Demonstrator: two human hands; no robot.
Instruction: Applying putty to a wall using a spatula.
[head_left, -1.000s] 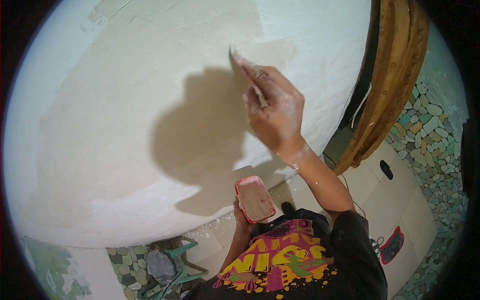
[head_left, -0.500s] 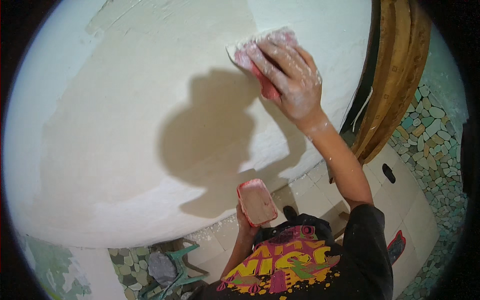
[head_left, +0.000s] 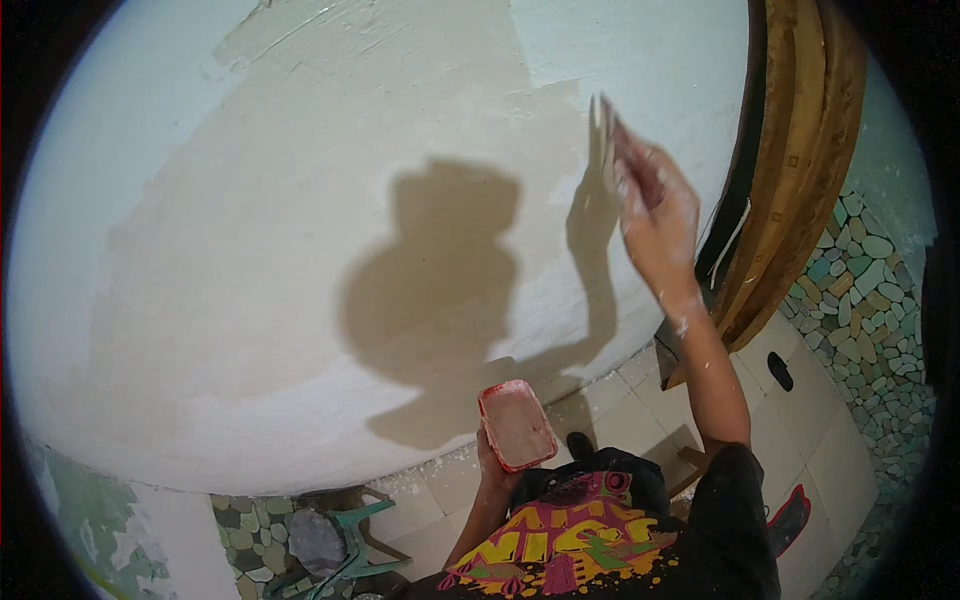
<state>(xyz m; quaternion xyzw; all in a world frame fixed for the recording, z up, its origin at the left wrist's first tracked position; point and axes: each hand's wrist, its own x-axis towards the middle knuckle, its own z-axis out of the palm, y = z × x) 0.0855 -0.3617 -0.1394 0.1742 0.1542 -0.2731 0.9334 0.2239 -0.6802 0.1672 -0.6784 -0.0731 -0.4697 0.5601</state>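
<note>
My right hand (head_left: 660,225), smeared with white, is raised at the right part of the wall (head_left: 250,270). It pinches a thin flat putty spreader (head_left: 608,135), seen nearly edge-on with its tip pointing up. Whether the spreader touches the wall I cannot tell. Low in front of my body, my left hand (head_left: 492,467) grips a red rectangular tub (head_left: 532,466) from its left side and below. Pale beige putty (head_left: 517,422) fills much of the tub. A wide beige damp-looking coat covers the middle of the whiter wall, with ridges near the top.
Brown curtain-like cloth (head_left: 795,150) hangs beside a dark opening at the right. A green stool (head_left: 350,535) stands at lower left with a grey lump on it. Pale floor tiles (head_left: 440,490) carry white specks. A dark slipper (head_left: 780,371) lies at right, near pebble-patterned stone (head_left: 860,290).
My right hand has moved right and down, turning the spreader from broad face to edge-on. Beige coating now shows where the spreader was. The tub has shifted slightly down in view.
</note>
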